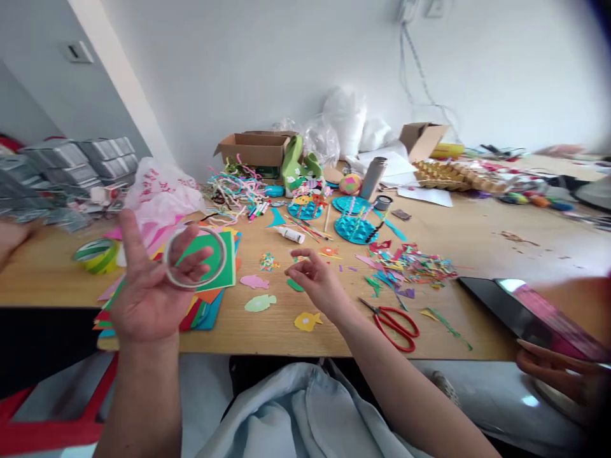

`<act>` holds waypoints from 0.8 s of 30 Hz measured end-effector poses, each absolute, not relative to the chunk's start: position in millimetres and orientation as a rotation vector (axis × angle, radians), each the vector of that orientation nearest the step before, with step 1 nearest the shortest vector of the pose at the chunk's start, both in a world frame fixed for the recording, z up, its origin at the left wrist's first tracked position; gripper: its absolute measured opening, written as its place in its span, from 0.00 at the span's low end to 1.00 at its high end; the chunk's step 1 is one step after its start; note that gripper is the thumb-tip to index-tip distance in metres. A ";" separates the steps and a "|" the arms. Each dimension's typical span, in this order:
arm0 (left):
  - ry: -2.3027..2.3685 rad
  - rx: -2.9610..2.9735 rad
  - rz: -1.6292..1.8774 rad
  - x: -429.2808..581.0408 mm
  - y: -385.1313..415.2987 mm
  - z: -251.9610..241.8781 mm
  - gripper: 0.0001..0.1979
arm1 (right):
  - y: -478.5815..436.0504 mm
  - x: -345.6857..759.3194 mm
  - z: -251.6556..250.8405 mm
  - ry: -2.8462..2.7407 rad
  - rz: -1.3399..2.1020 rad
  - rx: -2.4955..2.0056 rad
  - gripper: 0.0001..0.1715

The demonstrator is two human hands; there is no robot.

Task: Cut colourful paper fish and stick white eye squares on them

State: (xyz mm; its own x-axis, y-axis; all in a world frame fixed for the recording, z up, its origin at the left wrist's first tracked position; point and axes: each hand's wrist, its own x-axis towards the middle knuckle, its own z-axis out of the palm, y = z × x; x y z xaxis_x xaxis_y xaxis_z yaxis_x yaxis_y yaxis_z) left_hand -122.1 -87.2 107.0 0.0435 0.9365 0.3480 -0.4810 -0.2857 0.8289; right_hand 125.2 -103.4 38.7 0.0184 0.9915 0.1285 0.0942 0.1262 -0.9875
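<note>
Raised at the left, my left hand has a thin, nearly used-up roll of tape hooked around its fingers, palm up. My right hand hovers over the table with thumb and fingertips pinched together. A tiny pale bit shows at its fingertip, too small to make out. Beneath it lies a green paper cutout, partly covered by the hand. Nearby are a pink paper fish, a light green paper fish, a yellow paper fish and an orange paper fish.
Red-handled scissors lie right of my right forearm, below paper scraps. Coloured sheets are stacked behind my left hand, beside yellow-green tape. A glue bottle and blue discs sit farther back. Another person's hand holds a tablet-like device.
</note>
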 end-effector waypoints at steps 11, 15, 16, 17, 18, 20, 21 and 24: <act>0.947 1.373 1.586 -116.3 -94.7 64.4 0.38 | -65.4 96.8 12.4 -1.819 0.794 -1.579 0.34; 1.015 1.568 1.590 -112.5 -90.3 52.0 0.31 | -56.8 86.9 9.9 -1.882 0.779 -1.683 0.38; 1.028 1.616 1.575 -112.3 -89.4 49.2 0.30 | -54.8 84.9 8.5 -1.895 0.769 -1.709 0.38; 1.039 1.655 1.560 -112.2 -88.7 46.5 0.30 | -52.9 83.1 6.9 -1.908 0.757 -1.733 0.37; 1.050 1.685 1.550 -112.2 -88.2 44.1 0.30 | -51.2 81.4 5.2 -1.921 0.743 -1.754 0.37; 1.068 1.728 1.524 -112.0 -88.1 40.0 0.30 | -48.3 78.2 2.1 -1.944 0.714 -1.792 0.37; 1.076 1.745 1.513 -111.9 -88.4 38.5 0.30 | -47.3 76.6 1.0 -1.952 0.701 -1.808 0.37; 1.070 1.774 1.483 -110.9 -89.6 36.3 0.30 | -45.4 72.8 -0.3 -1.967 0.680 -1.856 0.37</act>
